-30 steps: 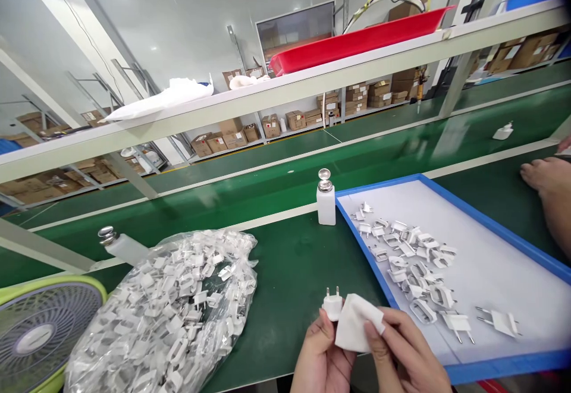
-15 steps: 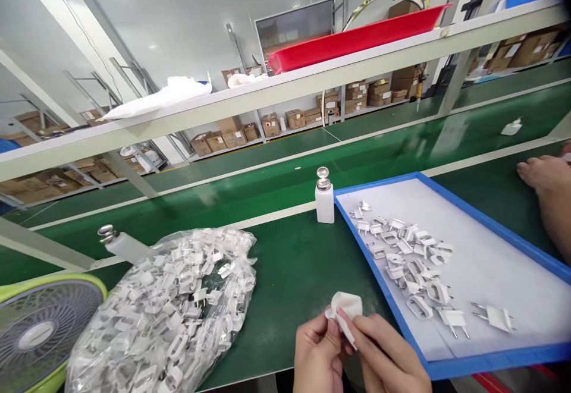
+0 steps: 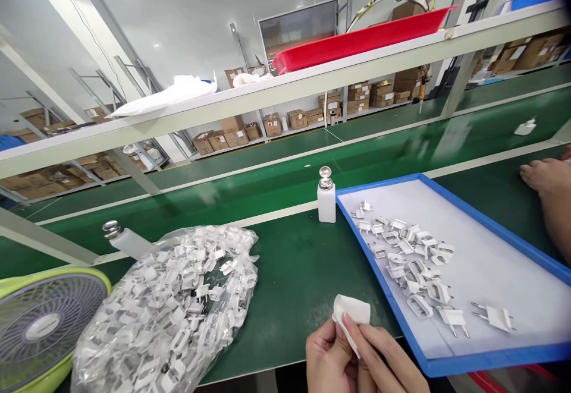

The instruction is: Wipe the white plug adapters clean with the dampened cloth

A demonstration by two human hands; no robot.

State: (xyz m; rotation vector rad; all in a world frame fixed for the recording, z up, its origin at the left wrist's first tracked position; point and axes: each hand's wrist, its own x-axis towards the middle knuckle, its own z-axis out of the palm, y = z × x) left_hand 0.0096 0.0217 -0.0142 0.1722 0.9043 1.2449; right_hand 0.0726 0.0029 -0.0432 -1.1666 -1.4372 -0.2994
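Near the front edge of the green table point(image 3: 289, 298), my left hand point(image 3: 328, 357) and my right hand point(image 3: 386, 360) are together, fingers closed on one white cloth point(image 3: 354, 310). The cloth is folded and sticks up above my fingertips; whether something is wrapped in it is hidden. To the right, a blue-rimmed tray point(image 3: 495, 286) with a white lining holds several white plug housings point(image 3: 417, 268) with metal pins. On the left lies a clear plastic bag point(image 3: 250, 262) full of similar white plug parts point(image 3: 169, 298).
A white pump bottle point(image 3: 326, 203) stands by the tray's far corner; another bottle point(image 3: 129, 242) leans behind the bag. A green fan point(image 3: 49, 327) sits at far left. Overhead runs a shelf point(image 3: 307, 78) with a red tray point(image 3: 357, 39). Another person's hand point(image 3: 546, 176) rests at right.
Both my hands have shifted slightly to the right with the cloth, which now shows a wider, flatter face above my fingers. The view has also shifted a little.
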